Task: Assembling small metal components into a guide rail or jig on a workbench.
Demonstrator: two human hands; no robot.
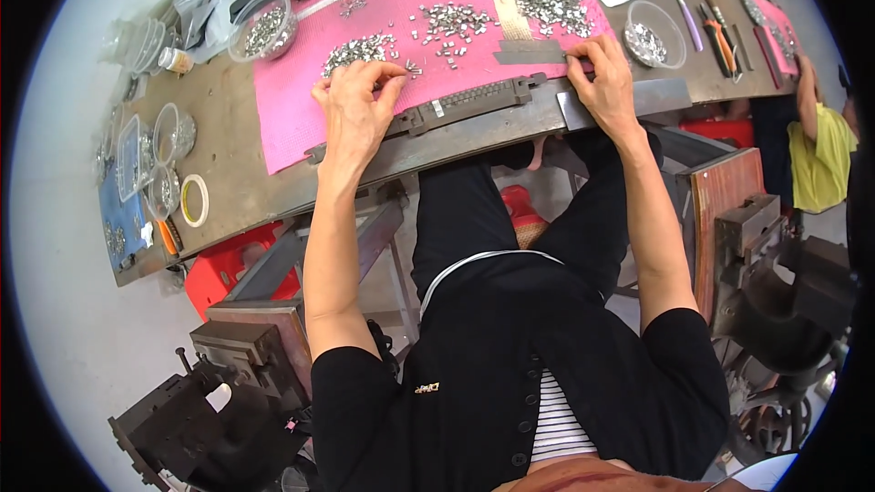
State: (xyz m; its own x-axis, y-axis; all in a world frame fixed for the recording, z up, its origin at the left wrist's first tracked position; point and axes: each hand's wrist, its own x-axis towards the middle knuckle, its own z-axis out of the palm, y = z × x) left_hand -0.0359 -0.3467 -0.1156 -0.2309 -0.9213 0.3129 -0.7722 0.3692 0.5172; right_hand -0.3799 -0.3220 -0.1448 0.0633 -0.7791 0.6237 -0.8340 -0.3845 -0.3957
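Note:
My left hand (360, 107) is closed, thumb and index finger drawn together beside a pile of small silvery metal pieces (362, 49). Whatever is between those fingertips is too small to make out. With bent fingers, my right hand (604, 84) pinches the right end of a flat grey metal strip (530, 53). Between my hands, along the near bench edge, lies a long dark metal jig (474, 103) with a row of small pieces set along it. A pink mat (284, 120) lies beneath the piles. Several more heaps, including small metal parts (551, 2), spread beyond my hands.
Plastic tubs of metal parts stand at the left, among them a round tub (264, 29), and another tub (654, 35) is at the right. Tape (194, 199) lies far left. Pliers (718, 44) are at the right, past a purple-handled tool (684, 14). Someone in a yellow shirt (822, 159) is at far right.

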